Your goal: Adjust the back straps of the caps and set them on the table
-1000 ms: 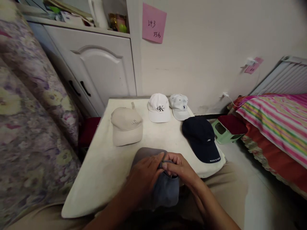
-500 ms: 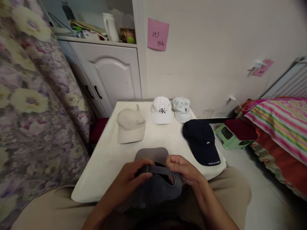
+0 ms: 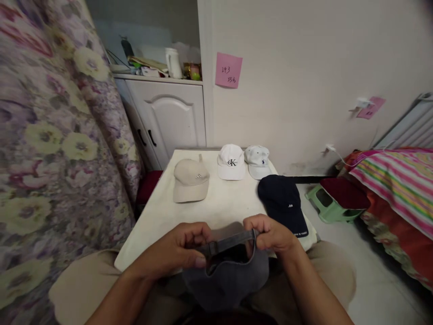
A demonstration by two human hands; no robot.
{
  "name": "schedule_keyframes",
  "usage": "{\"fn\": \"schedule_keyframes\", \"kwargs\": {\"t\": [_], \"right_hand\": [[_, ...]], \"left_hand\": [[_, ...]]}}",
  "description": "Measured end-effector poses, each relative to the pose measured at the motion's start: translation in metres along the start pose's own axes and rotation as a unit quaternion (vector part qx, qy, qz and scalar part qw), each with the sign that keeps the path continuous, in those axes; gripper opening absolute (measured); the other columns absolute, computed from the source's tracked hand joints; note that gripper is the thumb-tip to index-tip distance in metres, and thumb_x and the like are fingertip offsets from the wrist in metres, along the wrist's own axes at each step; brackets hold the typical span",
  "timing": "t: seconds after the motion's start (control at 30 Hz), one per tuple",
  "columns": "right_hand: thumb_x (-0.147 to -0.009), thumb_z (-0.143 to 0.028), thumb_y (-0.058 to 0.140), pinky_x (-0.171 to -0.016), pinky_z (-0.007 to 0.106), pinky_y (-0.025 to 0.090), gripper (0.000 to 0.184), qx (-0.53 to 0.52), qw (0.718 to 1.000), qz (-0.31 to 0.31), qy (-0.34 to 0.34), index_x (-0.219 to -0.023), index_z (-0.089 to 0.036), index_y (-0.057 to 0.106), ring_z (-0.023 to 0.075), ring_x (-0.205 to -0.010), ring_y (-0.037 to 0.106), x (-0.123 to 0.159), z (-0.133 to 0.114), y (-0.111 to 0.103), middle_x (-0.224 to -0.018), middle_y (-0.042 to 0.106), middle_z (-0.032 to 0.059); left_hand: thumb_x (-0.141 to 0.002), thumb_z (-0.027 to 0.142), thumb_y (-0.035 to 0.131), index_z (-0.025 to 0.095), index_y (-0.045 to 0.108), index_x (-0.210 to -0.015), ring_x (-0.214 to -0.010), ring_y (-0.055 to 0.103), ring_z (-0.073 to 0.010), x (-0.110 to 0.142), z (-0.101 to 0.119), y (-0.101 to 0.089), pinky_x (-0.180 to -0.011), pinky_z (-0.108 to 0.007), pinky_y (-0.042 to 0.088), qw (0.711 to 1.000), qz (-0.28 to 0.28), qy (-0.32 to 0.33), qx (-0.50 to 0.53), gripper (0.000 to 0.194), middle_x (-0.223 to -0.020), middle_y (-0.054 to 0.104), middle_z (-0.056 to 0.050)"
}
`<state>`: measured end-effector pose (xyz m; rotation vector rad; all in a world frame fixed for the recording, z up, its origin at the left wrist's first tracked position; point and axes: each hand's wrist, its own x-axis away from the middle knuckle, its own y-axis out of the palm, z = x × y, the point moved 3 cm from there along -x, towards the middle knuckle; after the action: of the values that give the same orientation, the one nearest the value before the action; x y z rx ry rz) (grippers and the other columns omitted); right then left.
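A grey baseball cap [image 3: 233,280] is held over my lap at the table's near edge, its back strap [image 3: 232,241] and opening facing me. My left hand [image 3: 182,248] pinches the cap by the buckle end of the strap, thumb on the near side. At the strap's other end, my right hand [image 3: 270,234] grips the cap between thumb and fingers. Beyond them lie a beige cap [image 3: 191,180], a white cap with black letters [image 3: 231,162], a pale cap with a small logo [image 3: 257,161] and a navy cap [image 3: 282,203].
The caps rest on a table with a cream cloth [image 3: 158,225]. A white cabinet [image 3: 172,113] and a floral curtain [image 3: 67,158] are on the left. To the right are a green stool [image 3: 324,203] and a bed with a striped cover [image 3: 399,180].
The grey cap's strap has been drawn into a longer, tilted span, its right end higher. My hands have moved slightly apart. The view has shifted, so the surroundings appear lower.
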<state>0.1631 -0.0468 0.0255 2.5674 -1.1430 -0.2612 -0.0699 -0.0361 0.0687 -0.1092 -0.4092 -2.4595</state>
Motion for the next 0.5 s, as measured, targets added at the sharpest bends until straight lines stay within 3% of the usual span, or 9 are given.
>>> {"fn": "schedule_keyframes", "kwargs": {"t": [0.1,0.2,0.37,0.43,0.5], "right_hand": [[-0.061,-0.042,0.091,-0.047,0.016,0.036,0.044,-0.067,0.997,0.008,-0.020,-0.074,-0.014,0.060,0.0068,-0.048,0.049,0.000,-0.011,0.007,-0.060,0.062,-0.0032],[-0.059,-0.038,0.093,-0.046,0.016,0.039,0.043,-0.120,0.993,0.004,-0.020,-0.074,-0.014,0.061,0.0076,-0.048,0.051,-0.002,-0.015,0.013,-0.061,0.062,-0.0024],[-0.059,-0.036,0.091,-0.051,0.017,0.044,0.041,-0.184,0.982,0.029,-0.030,-0.075,-0.014,0.061,0.0074,-0.050,0.054,-0.007,-0.010,0.007,-0.064,0.063,-0.0015],[-0.055,-0.045,0.091,-0.052,0.018,0.044,0.047,-0.167,0.984,0.042,-0.041,-0.076,-0.016,0.060,0.0080,-0.051,0.054,-0.009,-0.005,0.001,-0.065,0.062,-0.0020],[-0.053,-0.065,0.084,-0.053,0.021,0.045,0.058,-0.105,0.992,0.062,-0.044,-0.077,-0.018,0.059,0.0104,-0.054,0.054,-0.010,0.005,-0.007,-0.066,0.060,-0.0016]], "left_hand": [[-0.061,0.032,0.089,0.013,0.066,-0.080,-0.058,0.062,-0.0136,-0.003,-0.002,0.004,-0.052,-0.019,0.043,0.993,-0.037,-0.008,0.114,0.035,-0.070,0.072,-0.005],[-0.065,0.033,0.086,0.013,0.063,-0.081,-0.059,0.067,-0.0164,-0.009,-0.008,0.009,-0.051,-0.019,0.047,0.975,-0.060,0.029,0.214,0.034,-0.072,0.074,-0.009],[-0.067,0.027,0.081,0.012,0.061,-0.081,-0.051,0.060,-0.0103,-0.026,-0.016,0.013,-0.049,-0.016,0.047,0.948,-0.031,0.086,0.304,0.029,-0.063,0.064,-0.002],[-0.065,0.027,0.081,0.012,0.063,-0.079,-0.049,0.057,-0.0087,-0.035,-0.018,0.013,-0.048,-0.016,0.046,0.944,-0.016,0.091,0.316,0.028,-0.061,0.061,0.001],[-0.064,0.028,0.081,0.012,0.065,-0.081,-0.053,0.060,-0.0102,-0.046,-0.021,0.012,-0.052,-0.018,0.049,0.947,0.000,0.089,0.308,0.028,-0.065,0.063,0.000]]}}
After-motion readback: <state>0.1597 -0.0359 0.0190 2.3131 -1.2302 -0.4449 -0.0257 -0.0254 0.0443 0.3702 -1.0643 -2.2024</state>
